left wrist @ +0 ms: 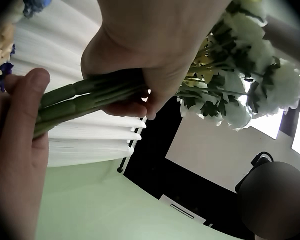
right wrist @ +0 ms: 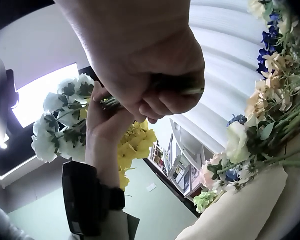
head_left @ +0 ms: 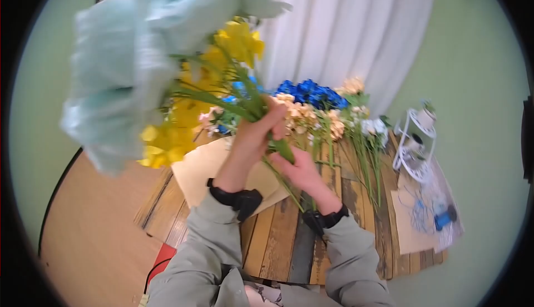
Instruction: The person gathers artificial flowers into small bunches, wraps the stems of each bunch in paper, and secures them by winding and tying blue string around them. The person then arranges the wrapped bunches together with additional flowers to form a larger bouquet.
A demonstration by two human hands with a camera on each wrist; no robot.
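Observation:
A bouquet of large pale flowers [head_left: 117,68] and yellow flowers [head_left: 242,40] leans to the upper left in the head view. The left hand [head_left: 253,134] grips its green stems just below the blooms. Lower down, the right hand [head_left: 303,171] is curled round the stem ends. In the left wrist view the bundled stems [left wrist: 72,100] run between the left hand [left wrist: 140,55] and the right hand [left wrist: 22,125]. The right wrist view has the right hand [right wrist: 155,75] closed round the stems, the left hand [right wrist: 107,120] behind it.
On the wooden table [head_left: 272,246] lie brown paper [head_left: 194,168], blue flowers [head_left: 314,94], peach flowers [head_left: 300,115] and long stems. At the right are a white rack [head_left: 414,145], a blue spool [head_left: 445,218] and tangled blue string [head_left: 421,212]. A white curtain [head_left: 345,23] hangs behind.

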